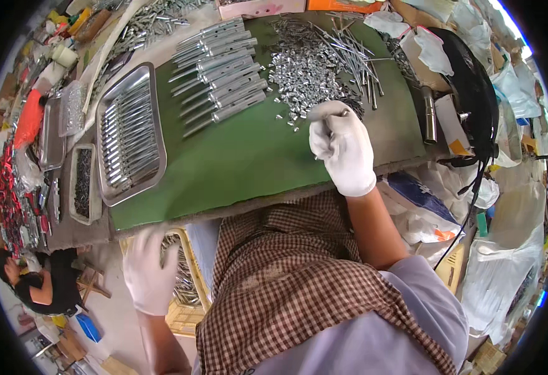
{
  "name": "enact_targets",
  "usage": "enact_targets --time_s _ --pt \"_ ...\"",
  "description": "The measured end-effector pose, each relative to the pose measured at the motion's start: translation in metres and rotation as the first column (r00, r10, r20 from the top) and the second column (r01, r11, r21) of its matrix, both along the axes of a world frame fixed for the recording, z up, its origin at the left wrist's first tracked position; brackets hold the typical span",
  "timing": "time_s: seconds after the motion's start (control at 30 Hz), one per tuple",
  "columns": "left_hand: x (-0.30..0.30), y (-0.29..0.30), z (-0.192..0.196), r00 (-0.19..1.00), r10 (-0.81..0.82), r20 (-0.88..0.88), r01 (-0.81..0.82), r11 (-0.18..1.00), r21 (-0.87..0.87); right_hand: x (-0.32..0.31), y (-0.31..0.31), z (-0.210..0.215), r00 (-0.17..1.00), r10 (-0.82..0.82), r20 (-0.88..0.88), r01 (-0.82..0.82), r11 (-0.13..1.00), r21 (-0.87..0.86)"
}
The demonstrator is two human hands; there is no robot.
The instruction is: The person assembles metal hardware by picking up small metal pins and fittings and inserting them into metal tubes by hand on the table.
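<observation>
My right hand (pixel 343 150), in a white glove, is held over the green work mat (pixel 249 165) with its fingers curled into a pinch. Whatever lies between those fingertips is too small to make out. Just beyond it spreads a heap of small shiny metal pieces (pixel 299 78). My left hand (pixel 152 272), also gloved, hangs off the table's front edge above a yellow crate (pixel 189 322); it is blurred, with thumb and fingers apart and nothing seen in it. Several metal tubes with thin rods (pixel 236 87) lie in a row on the mat.
A steel tray (pixel 161 165) of lined-up rods sits at the left, beside a narrow box of dark small parts (pixel 83 181). Long thin rods (pixel 364 62) lie at the far right of the mat. A black bag-like object (pixel 474 87) stands right. Another person (pixel 46 287) sits at lower left.
</observation>
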State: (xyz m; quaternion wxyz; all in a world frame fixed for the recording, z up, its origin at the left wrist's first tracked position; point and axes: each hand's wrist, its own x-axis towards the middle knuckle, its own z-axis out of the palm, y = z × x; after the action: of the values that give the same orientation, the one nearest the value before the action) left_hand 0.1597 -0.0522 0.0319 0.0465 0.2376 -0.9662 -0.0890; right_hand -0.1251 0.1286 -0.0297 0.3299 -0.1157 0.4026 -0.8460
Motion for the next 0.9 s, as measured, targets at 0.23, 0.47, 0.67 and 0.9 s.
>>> enact_targets --time_s 0.23,0.47,0.67,0.9 --pt "-0.153 -0.006 -0.025 0.900 -0.275 -0.338 0.220 0.956 -0.193 0.019 0.004 0.020 0.979 0.118 -0.166 -0.043 0.917 0.398" --pt "-0.197 -0.024 -0.058 0.924 -0.290 -0.248 0.233 0.944 -0.235 0.004 -0.028 0.008 0.230 0.403 -0.886 0.669 0.595 0.445" --pt "-0.162 -0.021 -0.061 0.857 -0.339 -0.387 0.339 0.938 -0.071 -0.018 -0.023 0.004 0.170 0.523 -0.836 0.715 0.518 0.469" --pt "-0.148 -0.003 -0.018 0.898 -0.439 -0.042 0.439 0.898 -0.008 0.026 0.001 0.024 0.659 0.327 -0.677 0.288 0.722 0.629"
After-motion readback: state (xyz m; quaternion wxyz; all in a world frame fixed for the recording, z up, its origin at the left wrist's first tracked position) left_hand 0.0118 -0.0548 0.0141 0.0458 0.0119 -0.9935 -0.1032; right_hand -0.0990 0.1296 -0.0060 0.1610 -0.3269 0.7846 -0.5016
